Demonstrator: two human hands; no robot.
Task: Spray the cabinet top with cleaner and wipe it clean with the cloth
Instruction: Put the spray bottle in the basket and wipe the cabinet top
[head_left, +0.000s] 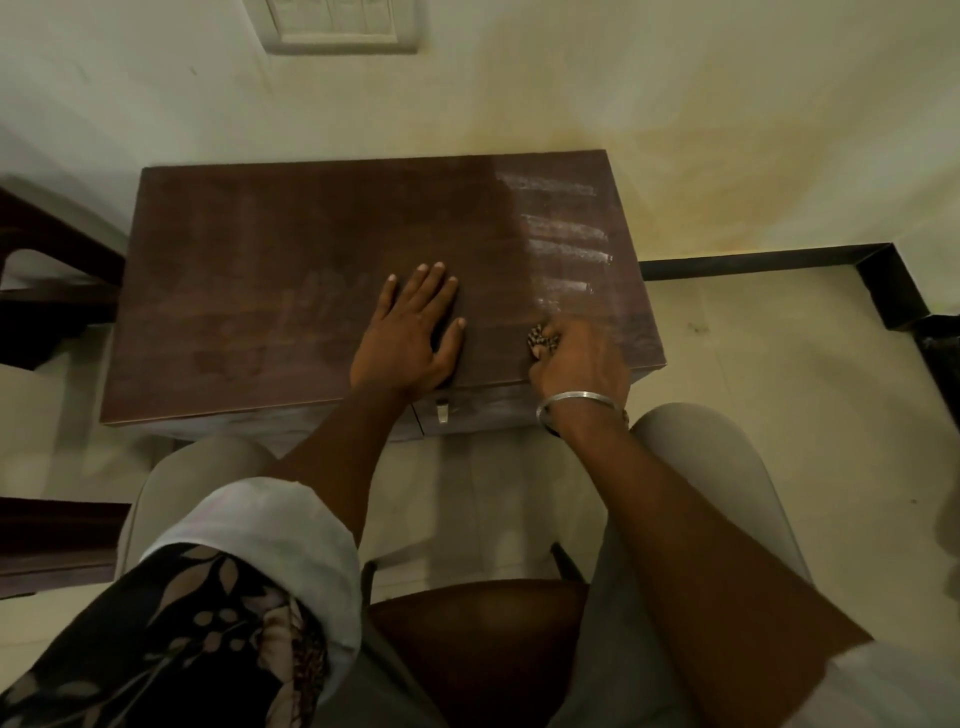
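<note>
Cabinet top (270, 249) is sitting low against the pale wall (675, 104), right in front of the seated person, its brown surface filling the middle of the view. White streaks (563, 244) are showing across its right part, running from near the back edge down toward the front corner. The left hand (410, 332) is lying flat on the top near the front edge, fingers straight and slightly spread, holding nothing. The right hand (576, 358) is resting just beside it at the front right, its fingers curling round a small dark patterned cloth (543, 338) that is bunching out past the knuckles, just below the lowest streak. A silver bracelet (582, 402) is circling the right wrist. A small metal handle (441, 411) is hanging on the cabinet's front, between the two wrists. Knees in light trousers (691, 467) are flanking the near side, and a brown chair seat (467, 639) is showing between them. A rolled sleeve (270, 525) is covering the left arm at the elbow. Dark wooden furniture (47, 291) is standing to the cabinet's left, a black skirting (753, 260) is running along the wall on the right, and a switch plate (340, 23) is sitting on the wall above
</note>
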